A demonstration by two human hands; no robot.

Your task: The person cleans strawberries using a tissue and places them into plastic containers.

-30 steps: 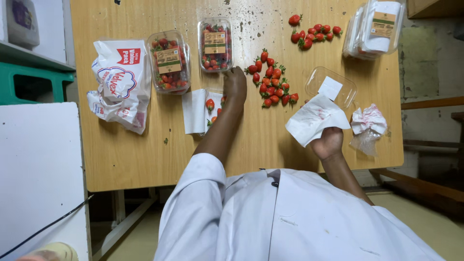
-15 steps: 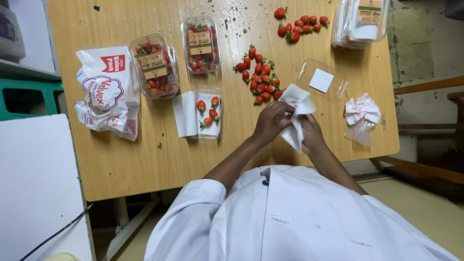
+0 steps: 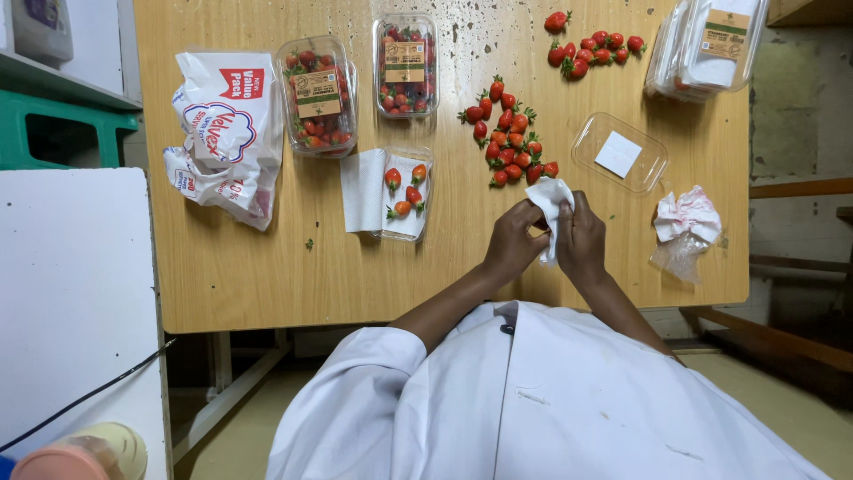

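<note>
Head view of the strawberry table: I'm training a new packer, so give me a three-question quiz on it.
1. True or false: both hands hold the white paper tissue.
2. How many closed, labelled clear plastic punnets of strawberries stand at the far edge, left of the loose pile?
3. The open clear plastic tray lined with white paper holds: A) no berries B) a few berries C) a full load.

Key: 1 true; 2 two; 3 B.

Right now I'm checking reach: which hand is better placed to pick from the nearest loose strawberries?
Probably the left hand: it sits almost directly below the strawberry pile, while the right hand sits further aside. Both grip the white tissue.
</note>
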